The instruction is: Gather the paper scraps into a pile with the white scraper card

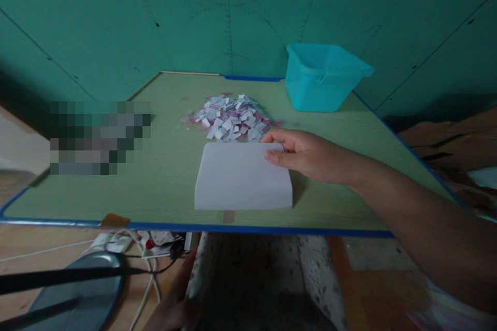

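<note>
Head view. Pinching far right corner of white paper stack (pixel 240 178) with right hand (pixel 306 158), thumb on top. Lying flat on green table (pixel 155 186), left of that hand. Just beyond fingertips: heap of paper scraps (pixel 231 119); farther, teal bin (pixel 322 80). Left hand (pixel 174 313) low below; grip unclear.

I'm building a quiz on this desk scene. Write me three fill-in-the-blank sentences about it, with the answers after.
1. The right hand holds the far right corner of the ____ stack of paper.
2. The table has a green top and a ____ edge.
3. The tub stands at the table's far ____ corner, apart from the pile of paper scraps.
Missing words: white; blue; right.
</note>
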Action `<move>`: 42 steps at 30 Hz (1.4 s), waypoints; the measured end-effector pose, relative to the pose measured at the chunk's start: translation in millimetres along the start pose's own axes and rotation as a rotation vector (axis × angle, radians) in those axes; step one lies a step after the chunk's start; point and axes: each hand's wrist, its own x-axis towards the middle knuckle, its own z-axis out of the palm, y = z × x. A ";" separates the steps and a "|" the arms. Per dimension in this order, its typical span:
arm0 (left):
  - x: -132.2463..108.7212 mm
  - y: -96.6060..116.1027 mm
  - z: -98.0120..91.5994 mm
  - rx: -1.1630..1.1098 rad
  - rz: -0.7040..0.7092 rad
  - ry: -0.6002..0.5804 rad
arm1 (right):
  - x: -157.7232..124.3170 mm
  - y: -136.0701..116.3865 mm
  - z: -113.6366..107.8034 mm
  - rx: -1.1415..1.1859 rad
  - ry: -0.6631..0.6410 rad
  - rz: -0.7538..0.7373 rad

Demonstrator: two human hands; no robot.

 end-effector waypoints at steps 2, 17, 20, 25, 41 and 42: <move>0.2 1.8 1.2 -0.001 -0.032 -0.002 | -0.2 -1.4 0.0 -0.003 -0.005 0.003; 16.6 -18.6 -11.3 -0.121 -0.033 0.024 | -1.7 -6.1 3.5 0.083 -0.013 -0.040; 17.8 -20.9 -10.2 -0.220 -0.020 0.025 | -1.9 -6.7 4.3 0.097 -0.034 -0.031; 7.9 -7.2 5.6 -0.271 0.070 0.001 | -2.9 -7.3 4.1 0.080 -0.055 -0.024; 4.9 10.2 18.5 -0.058 -0.043 -0.011 | -4.1 -6.4 -1.6 0.164 -0.062 0.034; 6.8 8.0 16.3 -0.034 -0.033 -0.001 | -3.6 -5.5 -1.2 0.147 -0.060 0.030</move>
